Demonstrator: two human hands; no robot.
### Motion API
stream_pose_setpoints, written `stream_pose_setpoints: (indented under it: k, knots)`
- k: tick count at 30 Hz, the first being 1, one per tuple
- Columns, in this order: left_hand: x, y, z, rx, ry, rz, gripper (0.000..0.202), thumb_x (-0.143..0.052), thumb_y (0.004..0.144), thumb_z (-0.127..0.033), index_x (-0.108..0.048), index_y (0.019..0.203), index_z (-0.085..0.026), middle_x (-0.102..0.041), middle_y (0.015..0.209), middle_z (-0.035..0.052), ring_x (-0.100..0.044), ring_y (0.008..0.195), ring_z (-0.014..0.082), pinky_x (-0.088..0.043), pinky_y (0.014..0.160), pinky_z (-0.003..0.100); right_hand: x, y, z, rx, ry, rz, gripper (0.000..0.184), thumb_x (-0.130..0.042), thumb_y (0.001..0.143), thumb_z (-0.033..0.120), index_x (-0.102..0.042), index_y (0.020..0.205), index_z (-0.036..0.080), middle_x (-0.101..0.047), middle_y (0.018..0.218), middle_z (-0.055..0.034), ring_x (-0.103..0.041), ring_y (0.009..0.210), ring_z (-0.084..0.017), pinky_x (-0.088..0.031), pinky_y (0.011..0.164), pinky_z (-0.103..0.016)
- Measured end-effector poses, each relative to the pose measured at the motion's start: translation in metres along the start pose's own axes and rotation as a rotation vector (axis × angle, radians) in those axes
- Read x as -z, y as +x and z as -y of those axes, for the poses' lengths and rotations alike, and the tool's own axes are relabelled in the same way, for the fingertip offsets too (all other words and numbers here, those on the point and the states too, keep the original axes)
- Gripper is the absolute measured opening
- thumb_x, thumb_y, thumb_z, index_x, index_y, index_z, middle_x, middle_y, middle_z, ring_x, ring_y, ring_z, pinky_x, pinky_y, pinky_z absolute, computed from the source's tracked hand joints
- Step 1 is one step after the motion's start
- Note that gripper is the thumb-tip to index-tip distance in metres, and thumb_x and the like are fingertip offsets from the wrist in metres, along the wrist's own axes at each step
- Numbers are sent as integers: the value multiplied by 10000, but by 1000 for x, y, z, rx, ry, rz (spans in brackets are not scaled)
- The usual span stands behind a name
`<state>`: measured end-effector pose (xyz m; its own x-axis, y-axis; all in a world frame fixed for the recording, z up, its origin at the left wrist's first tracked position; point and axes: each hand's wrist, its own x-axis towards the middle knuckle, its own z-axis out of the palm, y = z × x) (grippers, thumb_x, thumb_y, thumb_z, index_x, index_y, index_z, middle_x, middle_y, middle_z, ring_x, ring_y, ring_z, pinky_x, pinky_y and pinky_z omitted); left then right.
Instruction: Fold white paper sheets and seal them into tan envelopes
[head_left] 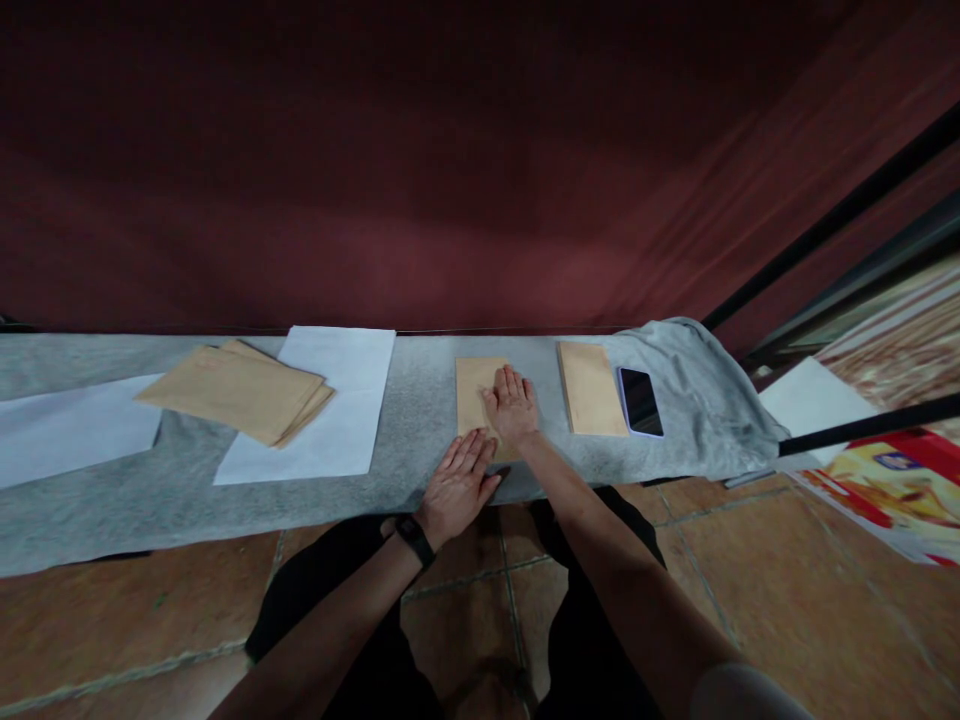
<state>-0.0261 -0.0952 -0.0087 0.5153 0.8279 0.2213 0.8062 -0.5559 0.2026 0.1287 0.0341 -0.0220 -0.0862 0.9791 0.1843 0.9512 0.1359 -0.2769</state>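
A brown paper envelope [474, 385] lies flat on the grey cloth in front of me. My right hand [514, 402] rests palm down on it, fingers stretched out. Across its lower left corner lies my left hand [457, 487], also flat with the fingers extended; a dark band is on that wrist. Part of the envelope is hidden beneath both hands. Just to the right sits a stack of brown envelopes [592, 388]. Farther left, several brown envelopes [236, 390] are fanned out over white paper.
A phone [640, 402] lies right of the stack. White sheets [345, 400] and another white paper [75, 425] are at the left on the grey cloth [420, 400]. Dark red fabric [450, 200] rises behind. Black bars and a colourful box [900, 480] stand at the right.
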Motion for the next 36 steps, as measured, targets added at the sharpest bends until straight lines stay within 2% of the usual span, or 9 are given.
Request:
stream_pose_setpoints:
  k: [3, 7, 13, 18, 21, 23, 26, 30, 36]
  knots:
    - [-4, 1, -3, 50, -5, -16, 616, -358, 1058, -422, -332, 1595, -120, -393, 1637, 147, -307, 1550, 252, -276, 1280, 469, 1, -8, -4, -12, -20, 10, 653, -253, 1087, 442, -324, 1599, 43, -313, 1655, -201, -309, 1544, -308, -200, 1253, -531]
    - [-12, 3, -5, 109, -11, -44, 620, -347, 1056, -396, -317, 1600, -101, -402, 1626, 162, -310, 1547, 264, -286, 1276, 484, 6, -29, -12, 12, -39, 19, 641, -261, 1087, 437, -312, 1609, 69, -315, 1659, -182, -306, 1546, -310, -178, 1261, -537]
    - [-24, 9, 0, 155, -26, -97, 631, -329, 1051, -362, -233, 1636, -146, -402, 1627, 150, -332, 1537, 271, -306, 1258, 508, 18, -73, -20, 88, -51, 74, 619, -282, 1086, 399, -282, 1623, 90, -298, 1669, -176, -279, 1560, -302, -166, 1265, -547]
    - [-28, 23, 5, 207, -23, -73, 618, -306, 1044, -348, -255, 1631, -162, -391, 1637, 141, -306, 1549, 268, -287, 1262, 510, 28, -107, -23, 161, -30, 69, 597, -301, 1082, 372, -306, 1617, 107, -328, 1660, -156, -301, 1552, -296, -172, 1269, -552]
    - [-26, 40, 6, 206, -23, -2, 605, -279, 1044, -356, -335, 1599, -120, -376, 1644, 154, -291, 1555, 275, -268, 1272, 493, 29, -122, -23, 184, -14, 59, 571, -331, 1074, 354, -352, 1605, 144, -357, 1650, -130, -340, 1536, -282, -178, 1275, -546]
    - [-25, 55, 5, 176, -26, 62, 607, -260, 1046, -362, -369, 1579, -93, -359, 1652, 157, -280, 1559, 272, -256, 1278, 473, 27, -129, -21, 196, -4, 51, 562, -350, 1068, 343, -394, 1583, 124, -384, 1635, -142, -362, 1525, -285, -189, 1277, -545]
    - [-26, 81, 3, 151, -24, 115, 619, -255, 1045, -381, -366, 1577, -85, -329, 1667, 148, -261, 1566, 263, -225, 1287, 464, 24, -136, -15, 206, 11, 28, 554, -387, 1056, 352, -473, 1526, 72, -475, 1575, -185, -400, 1503, -306, -213, 1276, -556]
    - [-33, 117, 7, 160, -34, 119, 670, -277, 1038, -440, -316, 1595, -71, -301, 1676, 162, -228, 1577, 276, -205, 1288, 488, 25, -138, -8, 216, 12, 40, 543, -398, 1055, 363, -538, 1465, 35, -546, 1507, -225, -437, 1475, -333, -244, 1270, -567]
    - [-33, 153, 22, 204, -24, 123, 643, -327, 1035, -428, -298, 1616, -156, -304, 1689, 101, -192, 1589, 253, -128, 1301, 490, 30, -139, -10, 247, 11, 46, 596, -346, 1077, 381, -373, 1582, 65, -415, 1612, -194, -391, 1503, -328, -265, 1256, -571]
